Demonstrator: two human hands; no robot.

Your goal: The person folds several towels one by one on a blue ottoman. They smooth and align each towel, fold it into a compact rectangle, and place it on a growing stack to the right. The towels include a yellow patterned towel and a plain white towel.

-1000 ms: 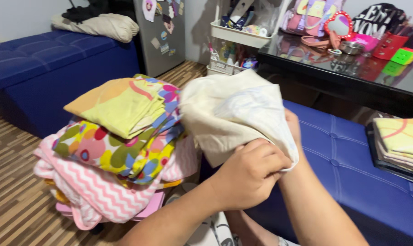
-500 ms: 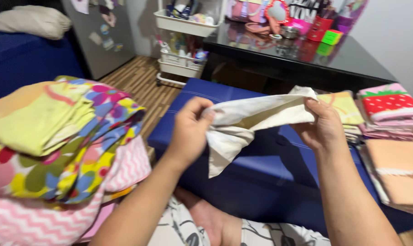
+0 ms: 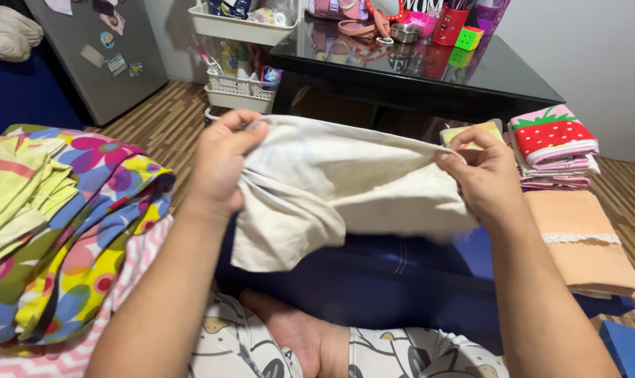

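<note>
I hold a cream cloth stretched between both hands above a blue padded bench. My left hand pinches its upper left corner, and the cloth bunches and hangs down below that hand. My right hand grips the upper right edge. A pile of unfolded colourful fabrics, flowered, yellow and pink zigzag, lies at my left. On the right end of the bench sit folded cloths: a strawberry-print stack and a peach one with lace trim.
A black glossy table with cups and small items stands behind the bench. A white wheeled trolley with bottles is to its left, next to a grey fridge. My crossed legs are below, on a wooden floor.
The cloth went from bunched in my hands to spread wide between them. My view swung right from the fabric pile toward the bench and table.
</note>
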